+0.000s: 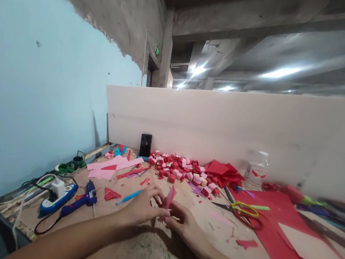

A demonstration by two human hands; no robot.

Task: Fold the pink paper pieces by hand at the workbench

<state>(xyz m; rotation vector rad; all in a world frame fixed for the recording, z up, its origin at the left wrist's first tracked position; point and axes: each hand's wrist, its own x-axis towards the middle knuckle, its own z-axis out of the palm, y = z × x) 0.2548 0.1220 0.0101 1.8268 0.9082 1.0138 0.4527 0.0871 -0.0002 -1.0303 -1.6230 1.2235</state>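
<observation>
A small folded piece of pink paper point(170, 196) stands upright between my two hands, above the near middle of the table. My left hand point(147, 203) pinches its lower left side with thumb and fingers. From the other side my right hand point(182, 220) grips it, thumb and fingertips closed at its base. Just beyond the hands lies a heap of small red and pink folded paper cubes point(183, 168). Beside my left hand rests a blue pen-like stick point(129, 197).
Left stand a blue hot glue gun point(80, 200) and a power strip point(58, 201) with cables. Yellow-handled scissors point(244, 209), a large red paper sheet point(285, 234) and a plastic bottle point(257, 170) are right. A phone point(145, 145) leans behind, before a white partition point(223, 123).
</observation>
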